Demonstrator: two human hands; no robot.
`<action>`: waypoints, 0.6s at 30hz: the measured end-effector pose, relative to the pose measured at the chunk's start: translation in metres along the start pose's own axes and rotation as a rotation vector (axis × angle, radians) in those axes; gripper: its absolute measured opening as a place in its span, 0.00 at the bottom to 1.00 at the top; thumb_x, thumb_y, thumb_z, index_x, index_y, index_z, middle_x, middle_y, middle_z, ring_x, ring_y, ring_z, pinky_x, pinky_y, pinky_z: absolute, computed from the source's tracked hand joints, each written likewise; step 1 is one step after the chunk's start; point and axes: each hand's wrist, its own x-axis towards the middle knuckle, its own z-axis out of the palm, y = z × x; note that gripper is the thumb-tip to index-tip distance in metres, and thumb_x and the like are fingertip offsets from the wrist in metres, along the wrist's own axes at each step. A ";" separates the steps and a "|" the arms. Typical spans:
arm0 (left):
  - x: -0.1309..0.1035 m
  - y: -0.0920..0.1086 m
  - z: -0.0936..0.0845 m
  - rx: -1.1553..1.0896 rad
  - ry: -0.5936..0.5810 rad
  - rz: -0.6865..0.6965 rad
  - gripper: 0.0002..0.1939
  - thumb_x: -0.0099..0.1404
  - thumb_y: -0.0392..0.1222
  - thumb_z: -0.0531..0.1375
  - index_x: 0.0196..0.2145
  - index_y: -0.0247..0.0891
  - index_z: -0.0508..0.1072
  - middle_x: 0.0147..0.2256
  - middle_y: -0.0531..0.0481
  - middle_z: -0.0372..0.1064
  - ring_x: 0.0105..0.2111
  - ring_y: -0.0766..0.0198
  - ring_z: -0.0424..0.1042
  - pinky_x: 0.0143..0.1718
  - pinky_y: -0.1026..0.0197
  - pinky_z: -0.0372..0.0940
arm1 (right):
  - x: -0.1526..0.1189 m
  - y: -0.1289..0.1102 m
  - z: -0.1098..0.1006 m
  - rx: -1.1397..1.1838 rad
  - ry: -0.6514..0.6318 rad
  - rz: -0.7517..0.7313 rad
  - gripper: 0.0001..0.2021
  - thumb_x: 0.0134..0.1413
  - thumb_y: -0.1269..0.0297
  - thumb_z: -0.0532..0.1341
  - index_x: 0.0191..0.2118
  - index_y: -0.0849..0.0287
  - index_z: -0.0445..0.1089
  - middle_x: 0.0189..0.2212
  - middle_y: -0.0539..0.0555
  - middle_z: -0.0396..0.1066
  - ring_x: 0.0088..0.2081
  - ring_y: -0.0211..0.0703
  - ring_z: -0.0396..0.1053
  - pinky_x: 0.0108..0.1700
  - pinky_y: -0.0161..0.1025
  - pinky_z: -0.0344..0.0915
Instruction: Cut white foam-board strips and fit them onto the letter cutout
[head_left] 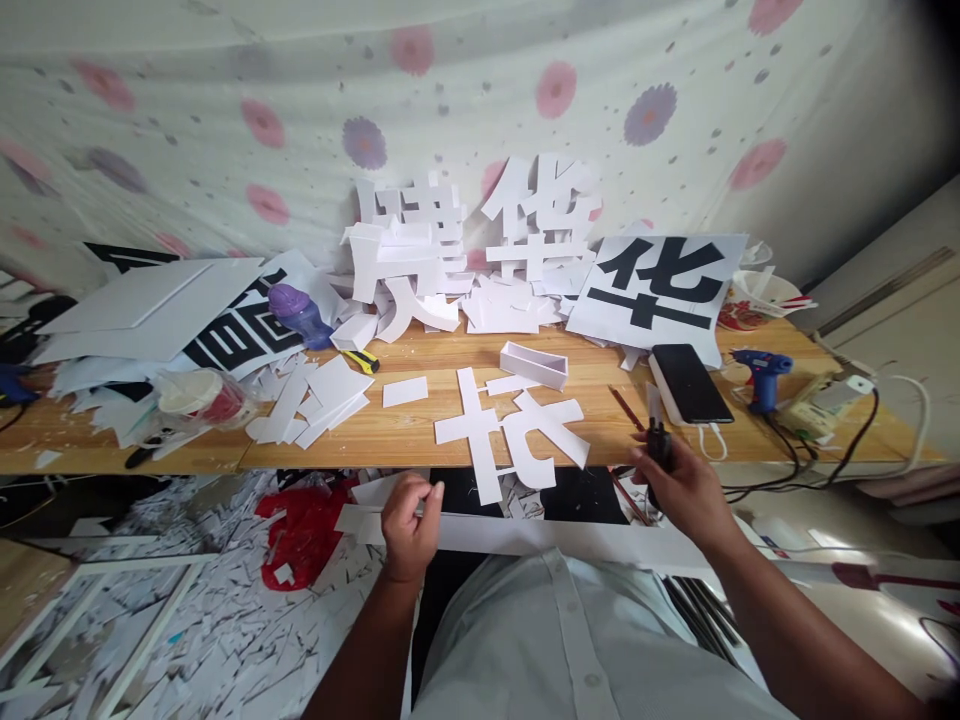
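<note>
My left hand (412, 525) is curled closed in front of the table edge, close to a long white strip (540, 537). Whatever it may hold is hidden by the fingers. In my right hand (686, 490) is a black-handled utility knife (658, 440), its pale blade pointing up and away from me. Between the hands lie flat white cut-out pieces: a cross-shaped one (474, 435) and a curved, branching one (534, 440), both reaching past the table edge. Behind them stand a narrow open white box (534, 366) and a small white strip (512, 384).
White built-up characters (409, 240) stand at the back beside a printed sheet (656, 290). On the right are a phone (691, 383), a blue glue gun (763, 375) and cables. A yellow cutter (362, 360), purple bottle (300, 315) and scraps (330, 395) lie left.
</note>
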 end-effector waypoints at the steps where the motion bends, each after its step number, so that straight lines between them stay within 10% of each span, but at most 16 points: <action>1: -0.015 -0.001 0.003 0.010 -0.037 -0.038 0.12 0.75 0.39 0.63 0.32 0.42 0.70 0.31 0.51 0.69 0.32 0.61 0.70 0.38 0.57 0.68 | 0.001 0.001 -0.006 -0.033 0.002 -0.003 0.35 0.51 0.33 0.73 0.52 0.58 0.76 0.28 0.50 0.75 0.27 0.45 0.74 0.29 0.41 0.75; 5: -0.060 -0.007 0.019 0.077 -0.404 -0.091 0.05 0.73 0.42 0.65 0.40 0.42 0.81 0.40 0.45 0.79 0.42 0.54 0.78 0.46 0.52 0.73 | -0.001 -0.002 -0.019 -0.119 -0.043 -0.011 0.37 0.50 0.32 0.74 0.53 0.57 0.72 0.29 0.50 0.75 0.25 0.45 0.72 0.25 0.41 0.73; 11: -0.074 -0.006 0.054 0.154 -0.917 -0.064 0.29 0.65 0.47 0.72 0.64 0.50 0.79 0.66 0.43 0.75 0.66 0.41 0.70 0.67 0.37 0.65 | -0.003 -0.022 -0.004 -0.036 -0.163 -0.079 0.32 0.60 0.26 0.63 0.45 0.55 0.67 0.22 0.47 0.69 0.20 0.40 0.65 0.22 0.37 0.63; 18: -0.066 0.000 0.072 0.116 -1.080 -0.192 0.35 0.64 0.43 0.69 0.68 0.51 0.75 0.63 0.45 0.77 0.63 0.43 0.74 0.67 0.43 0.64 | 0.007 -0.026 0.000 -0.152 -0.155 -0.126 0.25 0.67 0.34 0.61 0.35 0.53 0.68 0.20 0.47 0.69 0.21 0.40 0.66 0.24 0.36 0.63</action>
